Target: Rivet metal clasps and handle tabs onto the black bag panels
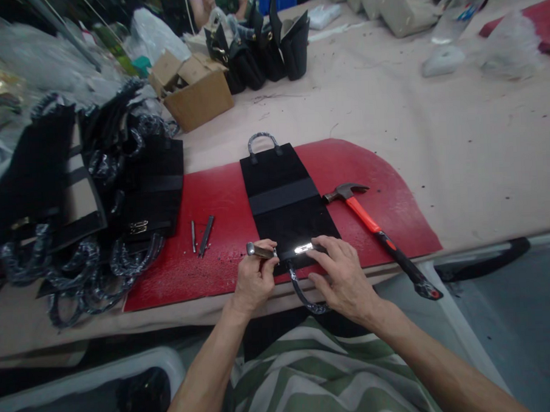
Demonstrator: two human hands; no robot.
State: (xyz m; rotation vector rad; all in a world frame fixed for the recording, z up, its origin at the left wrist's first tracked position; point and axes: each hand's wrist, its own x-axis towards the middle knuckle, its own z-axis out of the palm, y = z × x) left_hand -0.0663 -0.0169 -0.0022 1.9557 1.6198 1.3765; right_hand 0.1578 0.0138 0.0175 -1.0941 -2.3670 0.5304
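A black bag panel (288,211) with plastic-wrapped handles at both ends lies over the red mat. A shiny metal clasp (303,248) sits near its front edge. My left hand (255,277) is closed around a short metal rod tool (261,250), held sideways at the panel's front left corner. Beside the clasp, my right hand (344,276) grips the panel's front right edge, its fingertips close to the metal; part of this grip is hidden. The near handle (304,294) hangs down between both hands.
A claw hammer (366,217) lies right of the panel, its handle overhanging the table edge. Two thin metal tools (206,236) rest left. Black bag panels (151,193) are piled at far left. Behind stand a cardboard box (200,103) and black bags (268,51); another person (225,1) is beyond.
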